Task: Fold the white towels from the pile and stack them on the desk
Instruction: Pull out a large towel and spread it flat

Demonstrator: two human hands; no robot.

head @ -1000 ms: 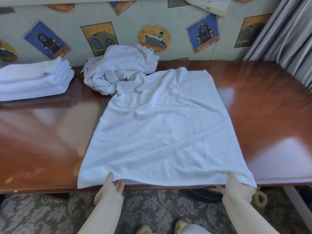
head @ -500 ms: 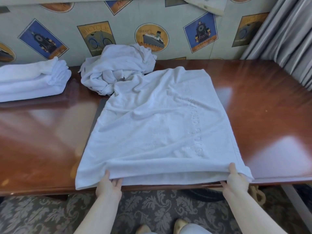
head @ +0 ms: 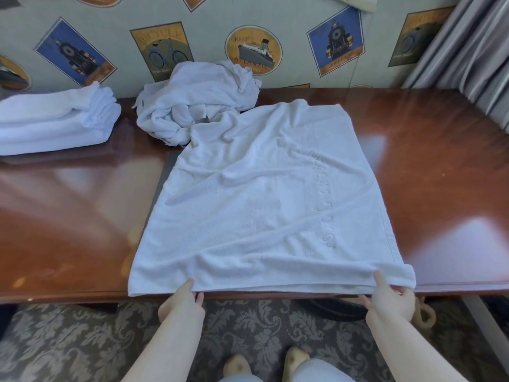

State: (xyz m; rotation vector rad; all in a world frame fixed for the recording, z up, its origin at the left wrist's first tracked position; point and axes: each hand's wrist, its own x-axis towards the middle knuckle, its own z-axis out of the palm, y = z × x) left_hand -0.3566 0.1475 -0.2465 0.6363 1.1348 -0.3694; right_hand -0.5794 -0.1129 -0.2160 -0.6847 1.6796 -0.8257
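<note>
Head view, one moment.

6 o'clock, nearest: left hand (head: 184,300) and right hand (head: 392,297) both sit at the near edge of the desk (head: 68,216). Each pinches the near hem of the spread towel (head: 261,202), thumb on top, fingers tucked under the cloth. The left grip is around 7 o'clock of the towel and the right is close to its 5 o'clock corner. The hem is bunched into a low ridge between the two hands.

Centre: the towel lies open on the desk, mostly flat, with shallow wrinkles and raised lettering down its right side. Its far left corner runs up against the pile. No fold line is visible across it, so I judge this towel to be at the start of its first fold.

11 to 12 o'clock, far: the unfolded pile (head: 198,100) is a crumpled heap against the wall. How many towels it holds cannot be told.

10 o'clock, far left: a folded stack (head: 55,122) of several layers, partly cut off by the frame edge and well apart from the spread towel.

Progress, as a judgement: part done. Some towels are folded and stacked, one is in hand, and the heap is yet to be worked.
</note>
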